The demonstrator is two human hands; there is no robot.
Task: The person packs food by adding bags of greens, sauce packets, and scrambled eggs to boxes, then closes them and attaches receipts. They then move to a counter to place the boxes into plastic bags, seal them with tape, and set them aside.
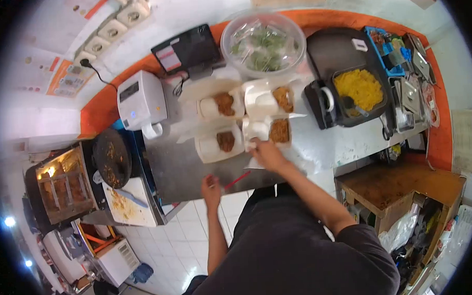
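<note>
The food box [291, 116] under the right hand [267, 154] sits open on the metal table [169, 173] in the head view, nearest the person and on the right of a group of four. It holds pale food on its left side and brown food on its right. The right hand's fingertips meet its near left corner; I cannot tell whether they grasp the edge or merely rest there. The left hand [211, 190] is at the table's near edge with its fingers curled, close to a thin red stick [237, 180]; I cannot tell whether it holds anything.

Also open are the near left box [215, 157], the far left box [203, 89] and the far right box [257, 84], each similarly filled. Behind them stands a clear round tub [225, 41] of bagged greens. To the right is a dark cooker [326, 45] with yellow food [358, 88]; to the left, a white machine [151, 101].
</note>
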